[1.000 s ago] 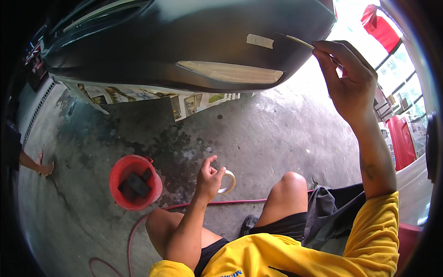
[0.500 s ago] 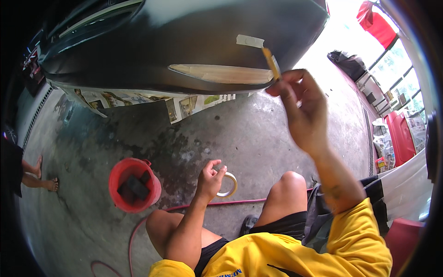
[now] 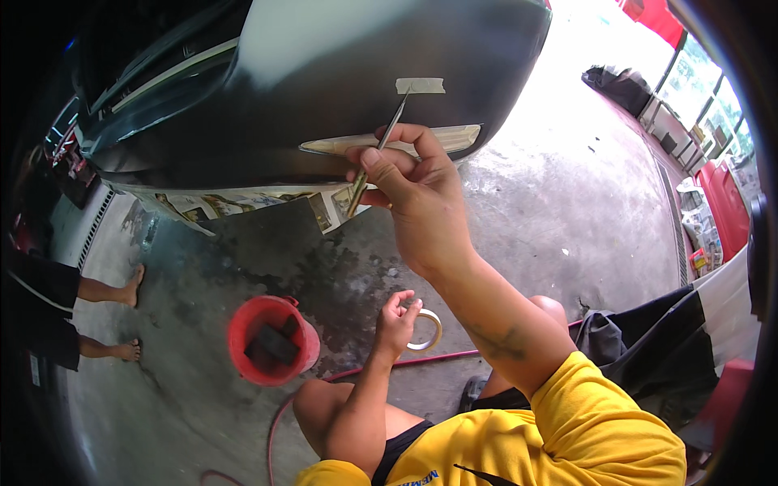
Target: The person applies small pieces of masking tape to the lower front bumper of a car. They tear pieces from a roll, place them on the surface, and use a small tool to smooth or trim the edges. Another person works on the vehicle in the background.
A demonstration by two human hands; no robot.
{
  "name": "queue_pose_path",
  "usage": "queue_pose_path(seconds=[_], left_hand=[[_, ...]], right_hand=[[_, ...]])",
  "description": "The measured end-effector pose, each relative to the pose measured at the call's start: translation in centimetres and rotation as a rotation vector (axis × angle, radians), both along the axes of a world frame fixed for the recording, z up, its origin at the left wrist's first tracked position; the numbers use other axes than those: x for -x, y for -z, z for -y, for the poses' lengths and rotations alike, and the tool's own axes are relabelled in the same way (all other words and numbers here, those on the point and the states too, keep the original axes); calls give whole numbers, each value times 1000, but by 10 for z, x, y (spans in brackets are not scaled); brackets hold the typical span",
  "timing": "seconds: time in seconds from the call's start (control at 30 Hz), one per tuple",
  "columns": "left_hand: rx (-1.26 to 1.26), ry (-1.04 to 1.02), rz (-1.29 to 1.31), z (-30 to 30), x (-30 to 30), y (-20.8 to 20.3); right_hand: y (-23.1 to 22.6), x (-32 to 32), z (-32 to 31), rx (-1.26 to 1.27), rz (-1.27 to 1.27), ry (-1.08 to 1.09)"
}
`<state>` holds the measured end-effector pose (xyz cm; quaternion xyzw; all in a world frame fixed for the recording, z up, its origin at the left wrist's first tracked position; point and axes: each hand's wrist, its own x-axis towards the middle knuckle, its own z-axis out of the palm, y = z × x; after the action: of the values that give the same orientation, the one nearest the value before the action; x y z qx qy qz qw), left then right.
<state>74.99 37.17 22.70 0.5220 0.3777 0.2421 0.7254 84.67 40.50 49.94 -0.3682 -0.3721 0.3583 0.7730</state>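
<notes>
My right hand pinches a slim cutter knife with a yellowish handle, raised before a dark car bumper. Its thin tip points up at the lower edge of a short strip of masking tape on the bumper; whether it touches, I cannot tell. Behind the fingers, the hand partly covers a long tapered recess masked with pale tape. Lower down, my left hand is closed, fingers curled, on a roll of masking tape that hangs at its right side.
On the concrete floor stands a red bucket with dark blocks in it. A red hose runs past my legs. Newspaper hangs under the bumper. Another person's bare feet are at the left; a red panel is far right.
My right hand has moved left and turned, so the knife now points up at the tape strip. The view has shifted. My left hand still holds the tape roll.
</notes>
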Motion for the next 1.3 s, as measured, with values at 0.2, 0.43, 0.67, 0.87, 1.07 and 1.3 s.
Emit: queue_pose_path(seconds=[0.2, 0.43, 0.67, 0.87, 1.07, 1.3], left_hand=[[4, 11, -9, 0, 3, 1], [-11, -3, -3, 0, 5, -2], [-11, -18, 2, -2, 9, -2], [-22, -16, 1, 0, 8, -3], [-3, -26, -14, 0, 10, -4], [-5, -21, 8, -1, 11, -2]], right_hand=[[-11, 10, -6, -33, -121, 16], [-9, 5, -9, -37, -102, 3], [-9, 9, -14, -66, -161, -21], [-11, 9, -14, -77, -171, -12], [-11, 10, -16, -97, -201, -46], [-16, 19, -19, -124, -266, -42]])
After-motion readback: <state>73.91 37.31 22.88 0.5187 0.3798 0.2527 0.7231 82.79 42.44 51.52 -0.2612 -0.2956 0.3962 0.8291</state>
